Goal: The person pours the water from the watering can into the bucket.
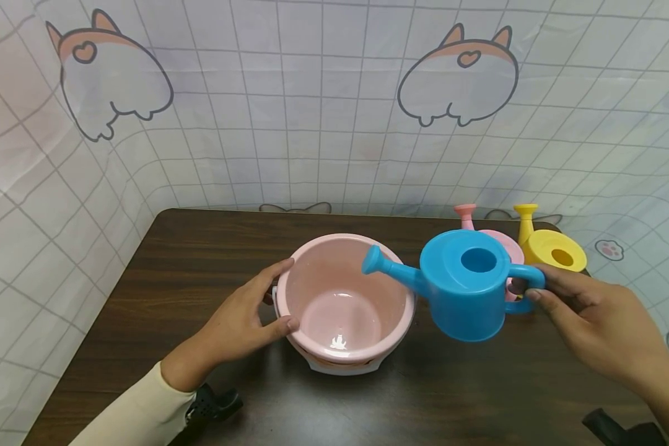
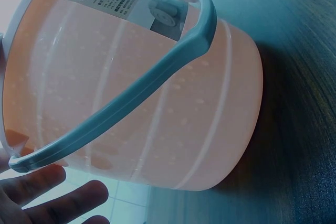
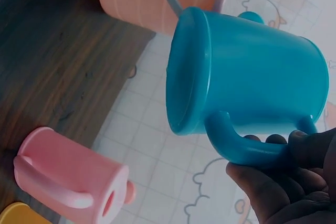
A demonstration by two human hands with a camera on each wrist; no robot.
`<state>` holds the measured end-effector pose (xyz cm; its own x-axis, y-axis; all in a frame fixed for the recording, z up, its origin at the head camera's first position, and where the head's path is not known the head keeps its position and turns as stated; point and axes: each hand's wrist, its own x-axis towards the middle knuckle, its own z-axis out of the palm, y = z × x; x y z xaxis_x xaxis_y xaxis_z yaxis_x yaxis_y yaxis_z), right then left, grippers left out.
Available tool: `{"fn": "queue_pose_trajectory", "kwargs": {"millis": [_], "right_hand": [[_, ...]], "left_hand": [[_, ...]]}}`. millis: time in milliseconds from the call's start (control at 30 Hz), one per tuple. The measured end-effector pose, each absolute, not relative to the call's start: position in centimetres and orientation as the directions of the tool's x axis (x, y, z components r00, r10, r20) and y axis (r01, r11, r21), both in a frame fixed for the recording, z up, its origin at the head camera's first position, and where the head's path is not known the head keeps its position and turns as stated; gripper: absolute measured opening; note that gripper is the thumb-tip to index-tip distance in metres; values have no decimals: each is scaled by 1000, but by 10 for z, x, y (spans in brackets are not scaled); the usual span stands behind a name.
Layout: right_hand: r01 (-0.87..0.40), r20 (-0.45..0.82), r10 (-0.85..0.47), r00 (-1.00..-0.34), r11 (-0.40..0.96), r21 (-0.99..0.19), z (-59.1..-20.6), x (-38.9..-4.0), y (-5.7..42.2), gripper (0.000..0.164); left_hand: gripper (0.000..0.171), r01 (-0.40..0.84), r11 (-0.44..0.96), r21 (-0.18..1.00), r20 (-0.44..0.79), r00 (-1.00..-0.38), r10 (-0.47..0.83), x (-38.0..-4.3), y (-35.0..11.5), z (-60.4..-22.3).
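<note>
A pink bucket point(image 1: 342, 310) with a grey carrying handle point(image 2: 126, 90) hanging down its side stands on the dark wooden table. Its mouth faces up, and the inside looks bare. My left hand point(image 1: 240, 310) rests against the left of its rim, thumb and forefinger spread apart; other fingers point(image 2: 73, 200) extend fairly straight beside the wall. My right hand point(image 1: 602, 322) grips the handle of a blue watering can point(image 1: 468, 303), held above the table to the bucket's right. In the head view its spout point(image 1: 387, 265) reaches over the bucket's right rim.
Behind the blue can stand a pink watering can point(image 1: 504, 243) and a yellow watering can point(image 1: 554, 248), near the table's back right corner. A grid-patterned curtain point(image 1: 323, 105) hangs behind the wooden table point(image 1: 201, 260). A label point(image 2: 126, 3) is on the bucket's side.
</note>
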<state>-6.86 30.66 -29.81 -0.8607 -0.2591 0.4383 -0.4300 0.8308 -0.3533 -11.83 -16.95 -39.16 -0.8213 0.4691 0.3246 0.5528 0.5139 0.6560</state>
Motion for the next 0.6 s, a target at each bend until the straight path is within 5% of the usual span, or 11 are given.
{"fn": "queue_pose_trajectory", "kwargs": {"millis": [600], "right_hand": [[-469, 467, -302, -831, 831, -299, -287, -73, 304, 34]], "left_hand": [[85, 548, 505, 667, 323, -823, 467, -118, -169, -391]]}}
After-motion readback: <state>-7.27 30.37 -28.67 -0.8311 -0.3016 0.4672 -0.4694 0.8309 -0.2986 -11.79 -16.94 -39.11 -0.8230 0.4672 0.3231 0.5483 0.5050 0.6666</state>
